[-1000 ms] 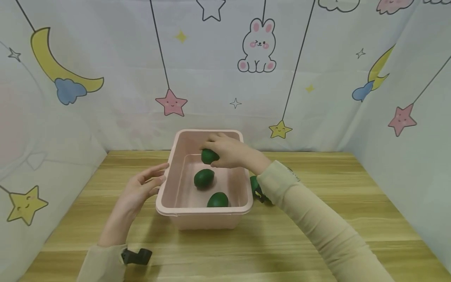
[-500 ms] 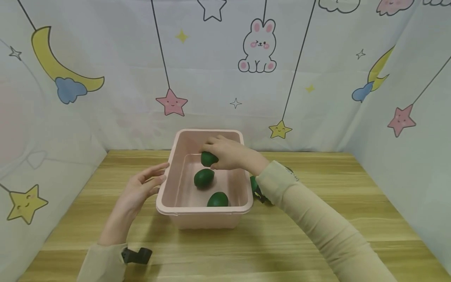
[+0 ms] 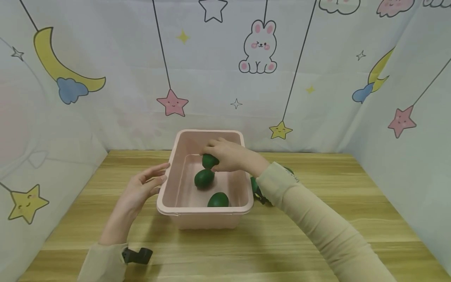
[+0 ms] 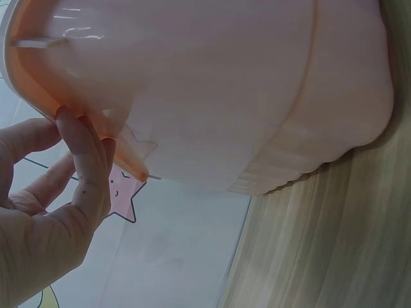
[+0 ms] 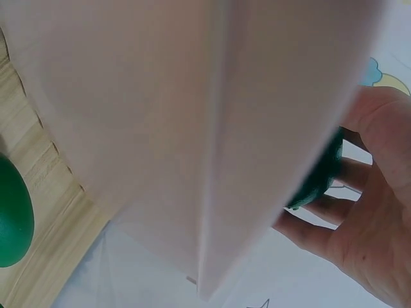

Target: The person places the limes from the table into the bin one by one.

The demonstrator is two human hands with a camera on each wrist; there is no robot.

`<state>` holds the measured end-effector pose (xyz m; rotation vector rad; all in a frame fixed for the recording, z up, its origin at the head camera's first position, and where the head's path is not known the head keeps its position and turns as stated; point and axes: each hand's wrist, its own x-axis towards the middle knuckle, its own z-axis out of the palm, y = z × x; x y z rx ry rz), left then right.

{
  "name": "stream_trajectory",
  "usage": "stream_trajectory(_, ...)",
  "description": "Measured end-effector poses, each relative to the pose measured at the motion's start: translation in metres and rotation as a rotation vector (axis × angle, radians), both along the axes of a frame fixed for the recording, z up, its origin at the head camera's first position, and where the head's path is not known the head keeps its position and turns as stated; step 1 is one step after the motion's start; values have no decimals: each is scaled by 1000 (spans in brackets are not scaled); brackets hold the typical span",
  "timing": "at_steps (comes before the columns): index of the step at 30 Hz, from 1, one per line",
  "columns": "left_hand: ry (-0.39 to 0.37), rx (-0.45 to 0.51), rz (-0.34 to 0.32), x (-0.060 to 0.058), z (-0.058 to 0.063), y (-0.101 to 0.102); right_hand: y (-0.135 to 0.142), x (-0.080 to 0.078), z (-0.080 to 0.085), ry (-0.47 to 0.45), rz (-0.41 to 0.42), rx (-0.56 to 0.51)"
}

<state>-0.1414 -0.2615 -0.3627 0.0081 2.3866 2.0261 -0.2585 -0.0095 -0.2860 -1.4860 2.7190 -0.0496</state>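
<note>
The right hand [image 3: 230, 156] is edging nearer, gripping a green egg-shaped fruit [image 3: 209, 161] inside the pink bin [image 3: 205, 210], closing on the middle fruit [image 3: 204, 179]; the left hand [image 3: 139, 188], fingers relaxed, is touching the left rim [image 3: 173, 150].

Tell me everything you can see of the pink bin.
The pink bin is rectangular and open-topped, with rounded corners and an out-turned rim; it looks like smooth plastic. It stands upright on the wooden table. Inside lie a middle green ovoid and a front green ovoid. The right hand holds a rear green ovoid over its far half. The left hand touches its left rim.
</note>
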Motion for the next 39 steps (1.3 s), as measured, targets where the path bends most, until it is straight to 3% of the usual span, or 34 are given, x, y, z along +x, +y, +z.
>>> stream_trajectory(22, 2, -6, 2, -1, -1, 1, 9, -1, -6, -16, 14, -21)
stream_trajectory(39, 1, 15, 8, 0, -1, 2, 21, 5, -8, -66, -42, -75)
